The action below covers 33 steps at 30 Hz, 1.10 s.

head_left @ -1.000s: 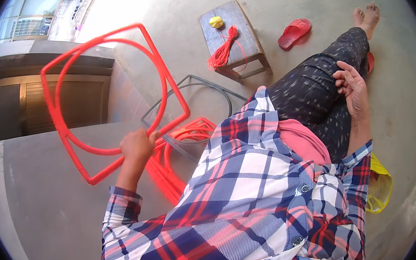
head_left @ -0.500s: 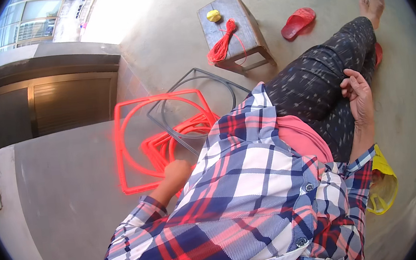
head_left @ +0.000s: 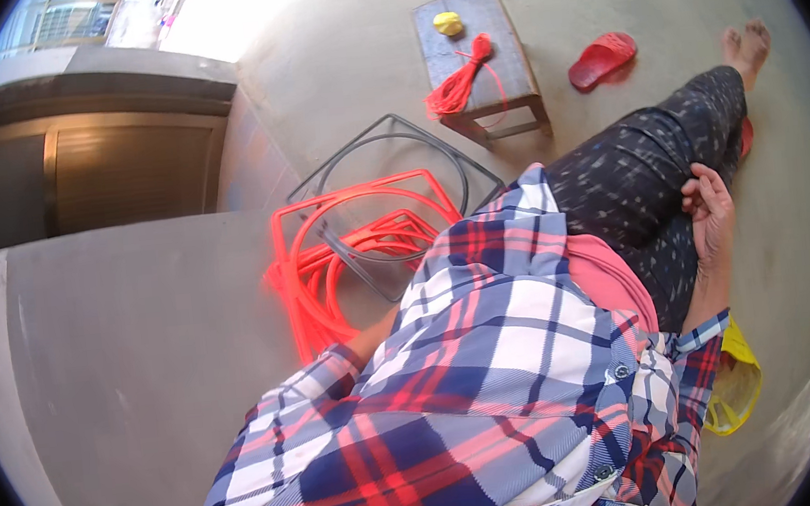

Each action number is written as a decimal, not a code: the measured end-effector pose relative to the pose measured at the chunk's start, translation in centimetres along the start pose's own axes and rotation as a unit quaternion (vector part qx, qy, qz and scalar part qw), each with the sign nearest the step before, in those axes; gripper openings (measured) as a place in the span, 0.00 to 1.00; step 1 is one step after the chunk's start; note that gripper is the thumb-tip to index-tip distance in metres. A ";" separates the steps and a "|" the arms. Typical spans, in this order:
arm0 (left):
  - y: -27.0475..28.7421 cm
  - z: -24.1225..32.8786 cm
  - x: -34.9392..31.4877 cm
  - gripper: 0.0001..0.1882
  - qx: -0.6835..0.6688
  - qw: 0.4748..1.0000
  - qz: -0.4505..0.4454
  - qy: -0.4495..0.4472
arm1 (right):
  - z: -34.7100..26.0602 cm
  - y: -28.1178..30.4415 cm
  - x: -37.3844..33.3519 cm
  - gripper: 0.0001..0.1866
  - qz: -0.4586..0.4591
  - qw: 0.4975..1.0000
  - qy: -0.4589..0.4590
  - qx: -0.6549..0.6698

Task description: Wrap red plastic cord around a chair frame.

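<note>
Red square frames with rings inside [head_left: 303,292] lie in a stack on the floor to my left. A grey frame of the same shape [head_left: 392,122] lies partly under the stack, its far part showing. My left forearm reaches down beside the red frames, and the hand is hidden behind my plaid shirt, so its grip does not show. Palm up, my right hand [head_left: 711,219] rests on my dark patterned trousers [head_left: 643,147]. Its fingers are loosely bent and apart, with nothing in them.
Ahead stands a small wooden stool [head_left: 490,25] carrying a bundle of red cord [head_left: 462,86] and a yellow ball-shaped lump [head_left: 447,23]. A red slipper [head_left: 603,60] lies right of it. A yellow-edged bag [head_left: 737,382] is by my right elbow. A low grey wall [head_left: 129,328] runs along my left.
The upper red frame has come down and inward onto the stack. My left hand has slipped behind the shirt out of sight. My right hand stays on my leg; the whole view has shifted slightly.
</note>
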<state>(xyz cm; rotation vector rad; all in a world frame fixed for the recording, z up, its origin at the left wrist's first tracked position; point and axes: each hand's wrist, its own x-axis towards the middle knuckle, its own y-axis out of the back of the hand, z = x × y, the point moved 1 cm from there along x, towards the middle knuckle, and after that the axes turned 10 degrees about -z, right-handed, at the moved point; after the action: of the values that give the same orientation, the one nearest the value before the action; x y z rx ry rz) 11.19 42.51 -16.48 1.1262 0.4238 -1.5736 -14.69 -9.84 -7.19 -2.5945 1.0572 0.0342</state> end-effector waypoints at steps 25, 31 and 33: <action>19.3 -21.7 4.3 0.27 -0.460 0.753 0.471 0.009 | 0.8 1.5 -0.1 0.12 0.028 0.999 -0.007 -0.033; 20.5 -16.3 1.4 0.37 -0.720 0.616 0.319 0.022 | 1.0 2.2 -0.2 0.11 0.036 0.999 -0.006 -0.024; 21.0 -14.7 0.5 0.36 -0.719 0.626 0.300 -0.035 | 1.1 2.4 -0.1 0.11 0.042 0.999 -0.015 -0.028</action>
<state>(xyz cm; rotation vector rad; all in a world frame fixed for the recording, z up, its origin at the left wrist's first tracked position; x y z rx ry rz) 36.51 46.35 -18.05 -0.1365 0.8878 -0.2890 -16.27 -10.96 -8.96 -2.5883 1.1689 0.1248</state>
